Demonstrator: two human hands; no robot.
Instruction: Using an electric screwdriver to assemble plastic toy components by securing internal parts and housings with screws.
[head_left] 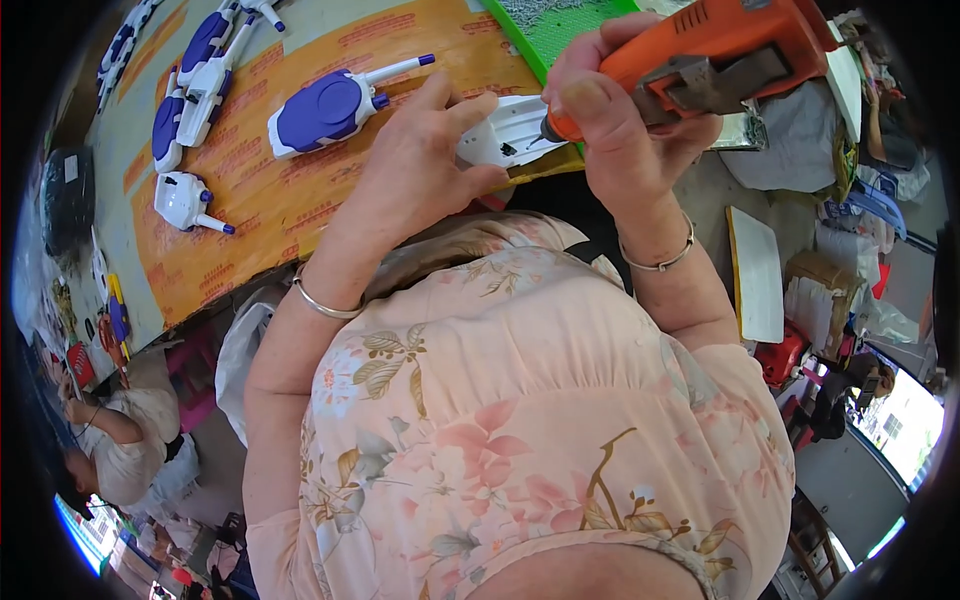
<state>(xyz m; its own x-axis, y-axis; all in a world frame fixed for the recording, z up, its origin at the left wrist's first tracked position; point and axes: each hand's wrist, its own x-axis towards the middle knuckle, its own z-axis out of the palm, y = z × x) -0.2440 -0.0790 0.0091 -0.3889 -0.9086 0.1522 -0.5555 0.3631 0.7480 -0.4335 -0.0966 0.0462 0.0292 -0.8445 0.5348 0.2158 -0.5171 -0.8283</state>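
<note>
My right hand is wrapped around an orange power screwdriver. Its dark tip points down at a white plastic housing by the table's near edge; whether it touches a screw is too small to tell. My left hand steadies the housing from the left, with thumb and fingers curled about its side. The housing's open, ribbed inside faces up. Left of that hand, a purple-and-white plastic unit with a long white nozzle lies on the table.
A green tray holding many small metal screws sits at the far edge. More purple-and-white units and a small white one lie on the orange-covered table. Another person works at lower left. Bags and boxes crowd the right.
</note>
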